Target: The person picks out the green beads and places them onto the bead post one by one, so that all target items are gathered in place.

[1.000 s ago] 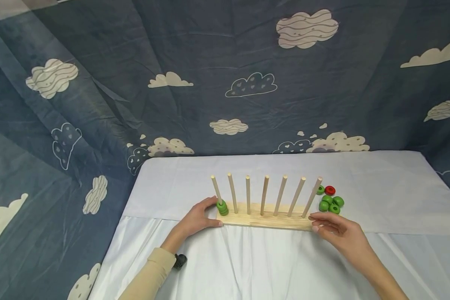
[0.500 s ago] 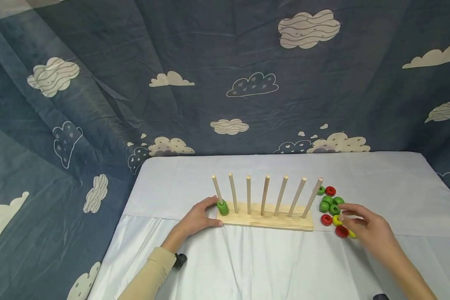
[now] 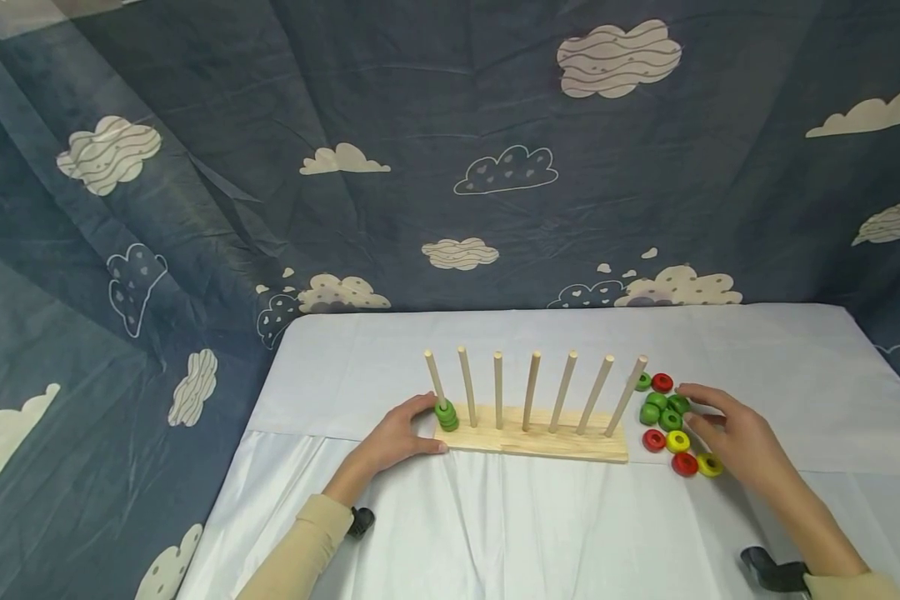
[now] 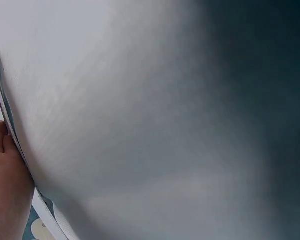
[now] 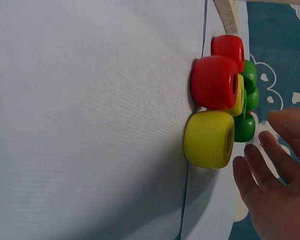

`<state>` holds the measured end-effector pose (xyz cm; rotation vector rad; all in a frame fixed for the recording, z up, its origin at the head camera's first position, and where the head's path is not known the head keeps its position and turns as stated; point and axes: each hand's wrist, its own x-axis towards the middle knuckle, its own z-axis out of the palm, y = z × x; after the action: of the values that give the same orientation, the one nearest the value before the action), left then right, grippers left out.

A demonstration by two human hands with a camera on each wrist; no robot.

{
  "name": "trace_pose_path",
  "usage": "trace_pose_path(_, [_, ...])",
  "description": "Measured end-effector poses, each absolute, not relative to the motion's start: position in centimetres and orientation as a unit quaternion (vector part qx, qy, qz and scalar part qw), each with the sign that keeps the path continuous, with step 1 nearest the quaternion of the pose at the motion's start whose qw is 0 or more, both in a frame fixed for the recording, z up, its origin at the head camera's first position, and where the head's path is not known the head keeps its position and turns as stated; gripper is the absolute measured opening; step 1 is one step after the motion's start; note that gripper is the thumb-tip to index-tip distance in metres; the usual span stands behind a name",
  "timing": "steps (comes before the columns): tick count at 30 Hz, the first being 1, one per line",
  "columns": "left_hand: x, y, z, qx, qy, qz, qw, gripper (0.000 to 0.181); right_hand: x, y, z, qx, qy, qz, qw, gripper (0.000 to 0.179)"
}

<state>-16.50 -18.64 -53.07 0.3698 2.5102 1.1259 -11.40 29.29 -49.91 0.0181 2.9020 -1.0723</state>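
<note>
Glossy beads [image 5: 215, 84], wooden pegboard [image 3: 536, 443] (matt), cloth [image 3: 420, 533]

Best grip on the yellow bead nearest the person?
Probably pinch the yellow bead's rounded wall, front and back, coming from above right: it lies flat, hole up, and a red bead crowds its left side.

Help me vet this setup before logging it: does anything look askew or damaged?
Nothing plainly stands out. The pegs seem to fan outward above the board, possibly only lens distortion. The loose beads lie bunched beside it, with no visible damage.
</note>
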Motion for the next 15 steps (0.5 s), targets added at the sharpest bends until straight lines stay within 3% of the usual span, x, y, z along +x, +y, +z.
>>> trace_pose_path(15, [-16.5,-18.6,-53.1,0.131,0.887,0.404,0.183,0.084,-12.7,29.6,-51.4,0.014,0.942,-0.33,0.058,0.045])
